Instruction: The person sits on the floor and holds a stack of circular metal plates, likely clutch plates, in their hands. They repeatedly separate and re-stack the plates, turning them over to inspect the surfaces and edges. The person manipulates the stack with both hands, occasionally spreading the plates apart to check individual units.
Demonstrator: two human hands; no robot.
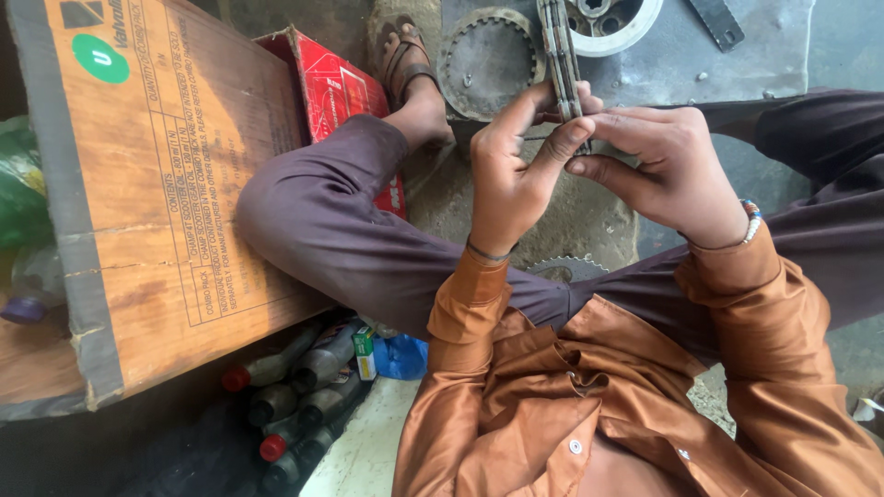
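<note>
Head view: chain (560,55) held upright, lengthwise away.

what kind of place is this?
Probably a small motorbike repair shop, work done seated on the floor. Both hands, left hand and right hand, hold a drive chain; a sprocket lies on the ground, with oil bottles beside a cardboard carton.
</note>
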